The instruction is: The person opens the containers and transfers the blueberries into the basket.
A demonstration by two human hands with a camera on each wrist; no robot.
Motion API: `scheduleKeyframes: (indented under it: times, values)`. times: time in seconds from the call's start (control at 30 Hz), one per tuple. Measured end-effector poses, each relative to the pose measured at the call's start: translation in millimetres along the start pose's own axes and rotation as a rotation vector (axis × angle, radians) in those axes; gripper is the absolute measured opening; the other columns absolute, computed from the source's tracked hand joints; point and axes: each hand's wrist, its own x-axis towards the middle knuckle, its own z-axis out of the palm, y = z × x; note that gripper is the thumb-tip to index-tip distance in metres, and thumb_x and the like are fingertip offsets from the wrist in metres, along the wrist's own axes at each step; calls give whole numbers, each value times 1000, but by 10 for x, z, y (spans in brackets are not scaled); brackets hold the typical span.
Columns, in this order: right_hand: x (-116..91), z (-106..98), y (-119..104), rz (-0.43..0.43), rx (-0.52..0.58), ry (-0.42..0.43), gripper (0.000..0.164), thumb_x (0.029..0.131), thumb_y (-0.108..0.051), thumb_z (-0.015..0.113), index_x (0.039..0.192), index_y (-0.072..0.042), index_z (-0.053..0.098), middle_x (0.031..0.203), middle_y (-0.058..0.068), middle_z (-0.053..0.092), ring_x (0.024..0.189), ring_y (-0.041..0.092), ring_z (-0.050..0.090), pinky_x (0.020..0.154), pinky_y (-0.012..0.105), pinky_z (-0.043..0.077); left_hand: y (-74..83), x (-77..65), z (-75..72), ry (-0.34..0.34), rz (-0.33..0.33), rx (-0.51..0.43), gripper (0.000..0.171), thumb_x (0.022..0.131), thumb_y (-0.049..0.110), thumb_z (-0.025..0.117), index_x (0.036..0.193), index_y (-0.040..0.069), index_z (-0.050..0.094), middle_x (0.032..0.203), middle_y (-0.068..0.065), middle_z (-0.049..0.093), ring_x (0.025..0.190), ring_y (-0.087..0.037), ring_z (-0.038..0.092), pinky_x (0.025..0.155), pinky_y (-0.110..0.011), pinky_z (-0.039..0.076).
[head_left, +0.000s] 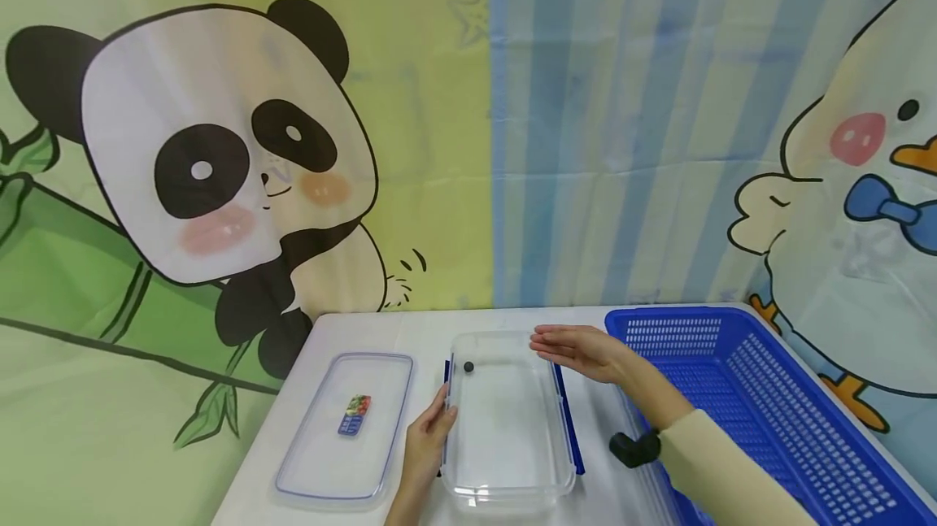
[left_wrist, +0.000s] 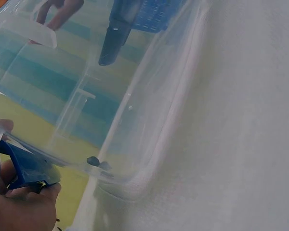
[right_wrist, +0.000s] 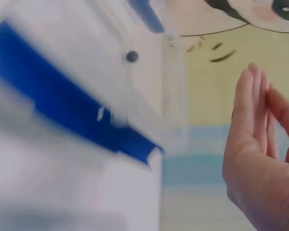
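A clear plastic food container (head_left: pixel 505 436) stands on the white table, with blue side latches (head_left: pixel 570 420) hanging along both long sides. A small dark round thing (head_left: pixel 468 367) lies inside, towards its far left corner. My left hand (head_left: pixel 429 431) grips the container's left side; in the left wrist view its fingers pinch the blue latch (left_wrist: pixel 31 168) there. Over the far right corner I hold my right hand (head_left: pixel 578 349), fingers straight and together, nothing in it. The right wrist view shows this hand (right_wrist: pixel 260 149) apart from the blurred container.
To the left a clear lid (head_left: pixel 311 469) with a blue rim lies flat, bearing a colourful label (head_left: pixel 355 415). A large blue basket (head_left: pixel 776 404) stands on the right, with a clear plastic edge (head_left: pixel 651 481) beside it. Behind the table hangs a cartoon-printed curtain (head_left: pixel 432 144).
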Motion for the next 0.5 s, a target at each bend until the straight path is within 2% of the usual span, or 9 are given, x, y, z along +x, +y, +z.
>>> scheduleKeyframes:
  times: [0.13,0.23,0.4,0.5]
  values:
    - [539,290,255,-5,6,78,41,92,-1,52,130,11,42,118,22,58,98,24,63,90,35,50,-5,20,-2,-2,-2,-6,45,89,11,61,130,-2,47,137,-9,43,128,-26,36,101,-22,32]
    - [815,424,472,-17,-12,130,36,92,-3,53,125,12,48,110,21,62,97,25,64,87,34,52,-10,33,8,-7,8,-9,45,89,10,60,130,-3,46,137,-10,43,128,-26,35,102,-22,32]
    - [1062,473,793,16,-37,158,34,92,-3,54,121,13,51,107,24,63,99,29,63,86,35,52,-15,32,13,-22,36,4,45,90,11,59,131,-3,45,138,-12,42,128,-28,34,103,-24,31]
    - [1132,448,938,39,-79,212,34,88,2,57,120,14,52,107,24,63,95,28,65,84,34,53,-12,2,8,-31,17,0,46,91,12,59,131,-4,45,138,-13,41,128,-29,34,103,-26,32]
